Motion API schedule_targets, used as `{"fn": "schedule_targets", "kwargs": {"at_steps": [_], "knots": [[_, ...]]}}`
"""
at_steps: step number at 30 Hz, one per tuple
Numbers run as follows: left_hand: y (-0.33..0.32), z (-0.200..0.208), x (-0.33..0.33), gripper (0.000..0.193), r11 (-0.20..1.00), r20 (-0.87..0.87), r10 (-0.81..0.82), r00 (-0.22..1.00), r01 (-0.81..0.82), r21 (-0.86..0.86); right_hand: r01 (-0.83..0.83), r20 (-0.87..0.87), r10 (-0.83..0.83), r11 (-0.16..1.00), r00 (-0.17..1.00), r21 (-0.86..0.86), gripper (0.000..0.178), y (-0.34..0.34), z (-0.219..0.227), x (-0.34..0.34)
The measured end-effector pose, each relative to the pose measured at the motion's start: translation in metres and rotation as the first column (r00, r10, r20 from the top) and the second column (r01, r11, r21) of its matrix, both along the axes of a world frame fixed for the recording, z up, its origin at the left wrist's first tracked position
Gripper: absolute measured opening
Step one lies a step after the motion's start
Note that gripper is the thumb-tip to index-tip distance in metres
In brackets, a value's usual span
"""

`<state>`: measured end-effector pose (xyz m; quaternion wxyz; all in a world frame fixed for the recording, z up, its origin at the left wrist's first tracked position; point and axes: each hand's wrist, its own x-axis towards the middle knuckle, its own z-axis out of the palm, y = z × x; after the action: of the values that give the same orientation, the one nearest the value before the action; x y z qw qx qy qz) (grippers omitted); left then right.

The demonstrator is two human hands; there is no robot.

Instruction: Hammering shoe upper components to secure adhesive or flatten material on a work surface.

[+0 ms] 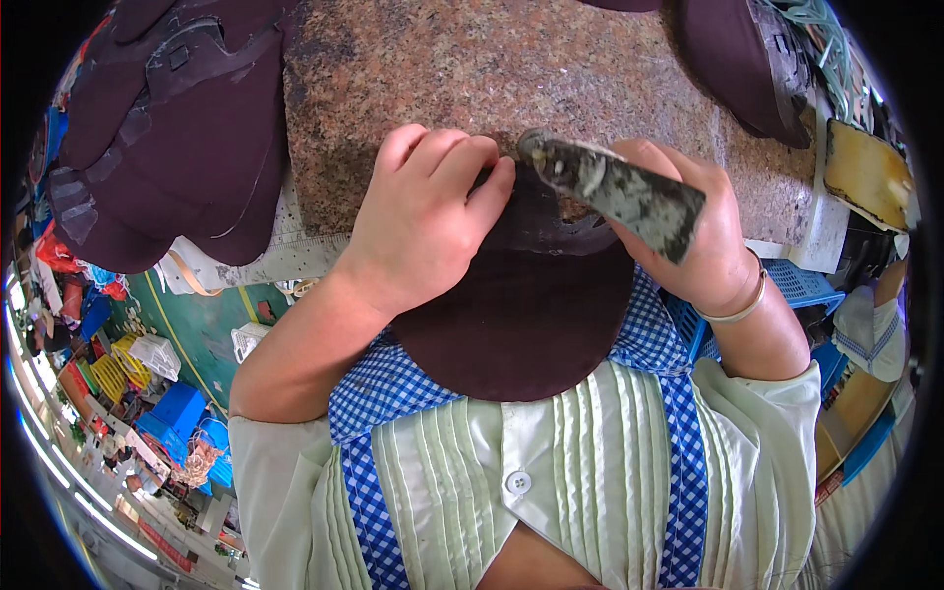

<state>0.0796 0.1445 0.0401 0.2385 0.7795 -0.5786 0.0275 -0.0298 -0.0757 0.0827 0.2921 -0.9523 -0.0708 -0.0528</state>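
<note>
A dark maroon fabric piece (516,320) with a rounded near end hangs over the near edge of a speckled stone slab (492,64), against my apron. My left hand (423,211) is closed at its far part, fingers curled and thumb pressed in; the fingertips' exact grip is partly hidden. My right hand (693,221) is wrapped round a hammer (629,192) with a small round face and a broad, flat, worn metal tail. The round face points toward my left fingertips, just right of them. The hammer's handle is hidden by its head and my hand.
Similar maroon pieces (187,147) with grey patches lie stacked at the left, and another one (742,64) at the far right. A yellowish block (865,177) and pale green strips (821,34) sit at the right edge. Blue plastic baskets (796,285) stand below the slab.
</note>
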Motion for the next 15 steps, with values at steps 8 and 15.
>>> {"fn": "schedule_targets", "kwargs": {"at_steps": [8,15], "knots": [[0.011,0.001,0.002,0.027,0.996,-0.172,0.087,0.981,-0.088,-0.002,-0.038,-0.049,0.038,0.999,0.998,0.004,0.029,-0.002,-0.003,0.003],[0.008,0.0,-0.011,0.028,0.995,-0.021,0.091,0.996,-0.091,0.034,-0.081,-0.03,0.081,0.996,0.996,-0.024,0.03,0.004,0.0,0.007]]}}
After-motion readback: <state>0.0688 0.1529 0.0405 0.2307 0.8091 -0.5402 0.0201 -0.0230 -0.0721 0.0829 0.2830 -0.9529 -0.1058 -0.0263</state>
